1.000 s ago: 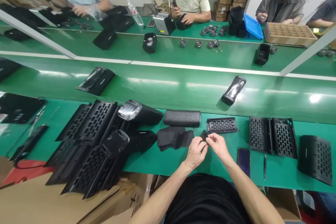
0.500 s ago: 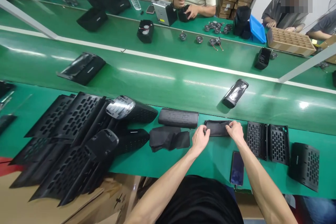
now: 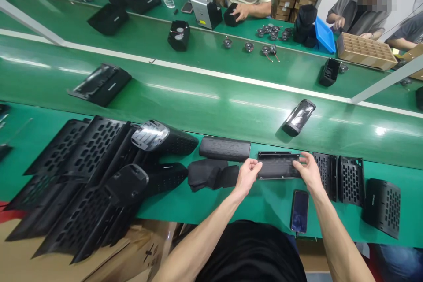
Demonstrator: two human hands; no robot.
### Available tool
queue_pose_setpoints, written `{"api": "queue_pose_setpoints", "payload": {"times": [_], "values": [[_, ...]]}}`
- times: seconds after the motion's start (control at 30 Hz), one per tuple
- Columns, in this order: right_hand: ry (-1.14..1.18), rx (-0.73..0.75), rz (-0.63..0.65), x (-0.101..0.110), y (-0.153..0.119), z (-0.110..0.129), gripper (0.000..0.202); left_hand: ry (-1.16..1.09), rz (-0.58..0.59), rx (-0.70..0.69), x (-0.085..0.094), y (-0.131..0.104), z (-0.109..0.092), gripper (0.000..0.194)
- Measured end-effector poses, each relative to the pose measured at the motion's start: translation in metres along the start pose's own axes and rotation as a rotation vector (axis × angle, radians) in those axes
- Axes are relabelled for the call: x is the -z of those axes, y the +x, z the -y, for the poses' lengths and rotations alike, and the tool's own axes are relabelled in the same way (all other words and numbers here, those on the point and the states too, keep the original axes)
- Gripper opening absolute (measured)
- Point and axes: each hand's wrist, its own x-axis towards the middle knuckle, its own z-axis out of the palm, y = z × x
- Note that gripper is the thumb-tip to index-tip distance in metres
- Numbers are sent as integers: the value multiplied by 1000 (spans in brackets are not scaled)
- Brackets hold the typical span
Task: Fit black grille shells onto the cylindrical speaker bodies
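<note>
A black speaker grille panel [image 3: 277, 168] lies lengthwise between my hands, its hollow inner side facing up and dark mesh cloth across it. My left hand [image 3: 247, 177] is closed on its left end, thumb against fingers. At the right end my right hand [image 3: 309, 172] grips the panel's edge between thumb and fingers. Just left of my left hand lies a pile of folded black cloth [image 3: 209, 174]. Behind the cloth rests a rounded black speaker cover [image 3: 224, 148]. Two perforated black panels [image 3: 351, 179] sit side by side, close to my right hand.
Stacked perforated housings [image 3: 95, 154] crowd the left of the bench. A phone [image 3: 299, 211] lies near the front edge. Another perforated cover [image 3: 382, 207] is at right. Across the green conveyor [image 3: 198, 105], co-workers sit among speaker drivers [image 3: 249, 47] and a partitioned carton [image 3: 366, 50].
The panel has turned, showing more of its inner side and its far rail. My right hand has shifted right and opened its fingers somewhat. A co-worker's hand-held tool has risen.
</note>
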Motion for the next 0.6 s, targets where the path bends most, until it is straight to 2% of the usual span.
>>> {"api": "queue_pose_setpoints", "payload": {"times": [0.1,0.17,0.33,0.6], "values": [[278,-54,103,16,-22,6,62,-115,67,0,13,-22,-12,39],[345,-72,156,23,-38,11,58,-230,124,25,22,-36,-21,43],[383,-42,171,30,-69,25,55,-411,241,79,38,-63,-34,50],[358,39,140,36,-96,32,50,-470,260,57,45,-80,-35,53]]}}
